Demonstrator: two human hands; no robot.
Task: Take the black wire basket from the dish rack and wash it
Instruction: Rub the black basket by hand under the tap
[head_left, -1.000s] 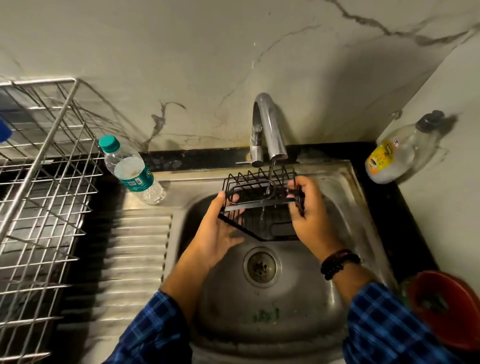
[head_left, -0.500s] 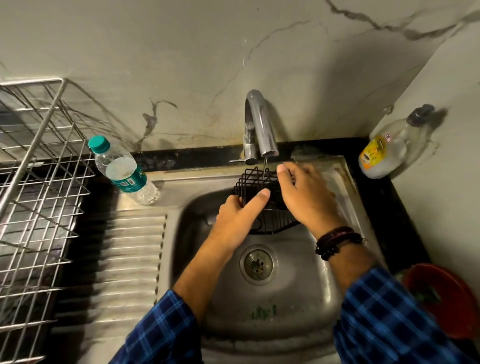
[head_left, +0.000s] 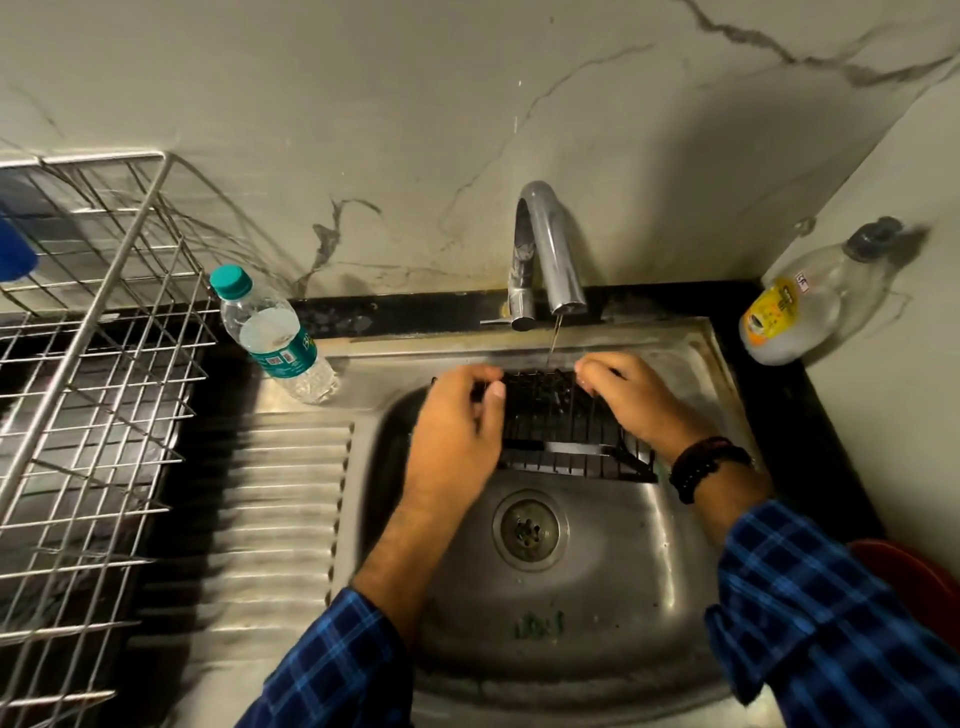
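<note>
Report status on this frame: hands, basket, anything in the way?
Left hand and right hand both grip the basket. Held in the sink under thin stream from tap. Nothing in the way.

- Grips the left end of the black wire basket (head_left: 561, 415) with the left hand (head_left: 457, 431), fingers curled.
- Clasps the opposite end with the right hand (head_left: 639, 400), forearm outstretched.

In the middle of the frame, two hands hold a black wire basket (head_left: 561, 415) over the steel sink (head_left: 597, 571). The left hand (head_left: 457, 431) grips its left end. The right hand (head_left: 639, 400) grips its right end. A thin stream of water (head_left: 553, 343) falls from the tap (head_left: 545, 249) onto the basket's far edge. A dish rack (head_left: 93, 364) fills the left side, with a water bottle (head_left: 275, 338) just beside it.
</note>
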